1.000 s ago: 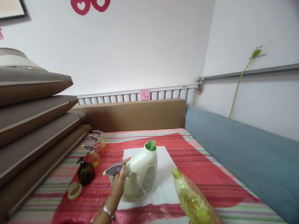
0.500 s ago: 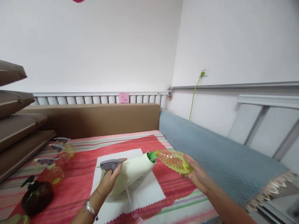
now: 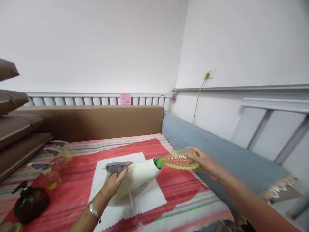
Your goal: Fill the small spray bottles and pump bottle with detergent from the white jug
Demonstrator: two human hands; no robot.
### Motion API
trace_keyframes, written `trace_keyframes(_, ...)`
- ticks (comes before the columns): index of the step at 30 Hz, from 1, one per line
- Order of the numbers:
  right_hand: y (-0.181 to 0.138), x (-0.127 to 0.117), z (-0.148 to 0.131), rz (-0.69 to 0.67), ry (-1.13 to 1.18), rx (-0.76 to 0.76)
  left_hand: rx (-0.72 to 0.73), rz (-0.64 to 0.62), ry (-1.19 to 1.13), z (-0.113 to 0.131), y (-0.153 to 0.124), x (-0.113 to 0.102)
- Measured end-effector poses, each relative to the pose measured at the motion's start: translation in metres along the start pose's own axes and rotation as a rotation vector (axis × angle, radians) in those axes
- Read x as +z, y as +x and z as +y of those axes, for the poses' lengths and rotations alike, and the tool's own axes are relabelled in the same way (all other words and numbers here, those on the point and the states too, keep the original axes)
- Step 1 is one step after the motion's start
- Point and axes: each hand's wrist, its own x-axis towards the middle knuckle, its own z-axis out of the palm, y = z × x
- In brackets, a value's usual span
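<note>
My left hand (image 3: 111,186) grips a pale cream jug (image 3: 135,178), tipped to the right so its green spout (image 3: 158,162) points sideways. The same hand also pins a grey spray-trigger head (image 3: 117,167) against the jug. My right hand (image 3: 205,162) holds a small clear ribbed bottle (image 3: 180,160) of yellowish liquid, lying almost level, with its green neck meeting the jug's spout. Both are held over a white cloth (image 3: 142,201) on a red sheet (image 3: 79,183).
Several spray bottles (image 3: 49,175) with grey triggers and a dark brown pump bottle (image 3: 30,203) stand at the left on the striped cover. Stacked brown cushions (image 3: 16,129) rise at far left. A brown board (image 3: 96,120) runs behind, a blue mat (image 3: 217,154) along the right wall.
The jug went from upright to tipped right. My right hand brought the small bottle up from the lower right and levelled it against the jug's spout. The view swung right.
</note>
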Motion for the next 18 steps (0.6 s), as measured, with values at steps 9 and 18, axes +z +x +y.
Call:
trace_keyframes(9, 0.005, 0.008, -0.039, 0.035, -0.503, -0.147, 0.062, -0.033, 0.056, 0.0, -0.001, 0.004)
trace_keyframes(18, -0.015, 0.047, -0.083, 0.0, -0.951, -0.535, 0.055, -0.019, 0.056, 0.003, -0.006, 0.003)
